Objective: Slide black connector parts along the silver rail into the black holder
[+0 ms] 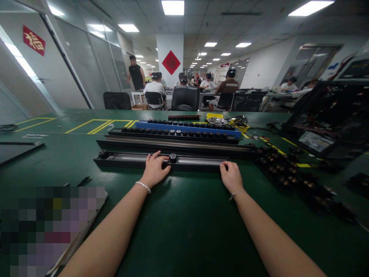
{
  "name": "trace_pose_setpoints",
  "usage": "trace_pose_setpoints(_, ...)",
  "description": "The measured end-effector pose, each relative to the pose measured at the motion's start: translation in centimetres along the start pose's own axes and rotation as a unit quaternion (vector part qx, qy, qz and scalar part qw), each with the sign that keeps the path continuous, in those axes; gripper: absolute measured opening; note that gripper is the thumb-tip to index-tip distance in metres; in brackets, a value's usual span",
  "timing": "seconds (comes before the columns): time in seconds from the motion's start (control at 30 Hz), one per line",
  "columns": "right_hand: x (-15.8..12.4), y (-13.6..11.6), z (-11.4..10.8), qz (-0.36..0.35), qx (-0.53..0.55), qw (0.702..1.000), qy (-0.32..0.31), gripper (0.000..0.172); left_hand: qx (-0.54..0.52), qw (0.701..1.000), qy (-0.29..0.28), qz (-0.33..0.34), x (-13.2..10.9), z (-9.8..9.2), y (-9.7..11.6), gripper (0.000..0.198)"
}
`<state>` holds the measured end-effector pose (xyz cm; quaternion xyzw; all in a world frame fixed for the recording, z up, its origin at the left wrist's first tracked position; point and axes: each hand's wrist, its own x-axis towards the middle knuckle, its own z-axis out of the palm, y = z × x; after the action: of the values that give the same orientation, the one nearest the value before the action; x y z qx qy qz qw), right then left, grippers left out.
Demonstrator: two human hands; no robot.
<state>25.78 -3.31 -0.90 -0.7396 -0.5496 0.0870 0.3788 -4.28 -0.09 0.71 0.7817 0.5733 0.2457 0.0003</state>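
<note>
A long black channel rail [129, 158] with a shiny grey inner strip lies across the table before me. A small round black part [173, 157] sits in it near the middle, and another dark piece [102, 154] is at its left end. My left hand [155, 169] rests over the rail, its fingers spread and the index fingertip against the round part. At the rail's right end, my right hand [232, 176] has thumb and index finger pinched on the edge. The exact grip there is partly hidden.
Behind lie another black rail [178, 144], a rail with black round parts [201, 134] and a blue rail [225, 132]. Dark small parts [288, 169] are heaped right. A metal dish [217, 121] and yellow tray [215, 115] stand farther back. People sit beyond the green table [190, 227].
</note>
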Motion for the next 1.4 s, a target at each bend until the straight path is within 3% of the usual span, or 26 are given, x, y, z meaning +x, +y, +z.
trace_pose_setpoints(0.17,0.14,0.1,0.12,-0.032,-0.004,0.999,0.018,0.031,-0.008,0.999,-0.001,0.032,-0.16,0.16,0.07,0.028)
trace_pose_setpoints(0.63,-0.02,-0.43,-0.23,0.002,-0.013,1.0,-0.007,0.032,-0.007,0.999,-0.01,0.053,-0.17,0.21,0.1,0.032)
trace_pose_setpoints(1.17,0.25,0.2,0.13,-0.028,-0.005,1.0,0.012,0.029,-0.004,0.997,-0.033,0.073,-0.31,0.23,0.67,0.038)
trace_pose_setpoints(1.4,-0.01,-0.18,-0.07,-0.006,-0.01,1.0,-0.003,0.032,-0.002,0.996,-0.038,0.079,-0.38,0.2,0.85,0.039)
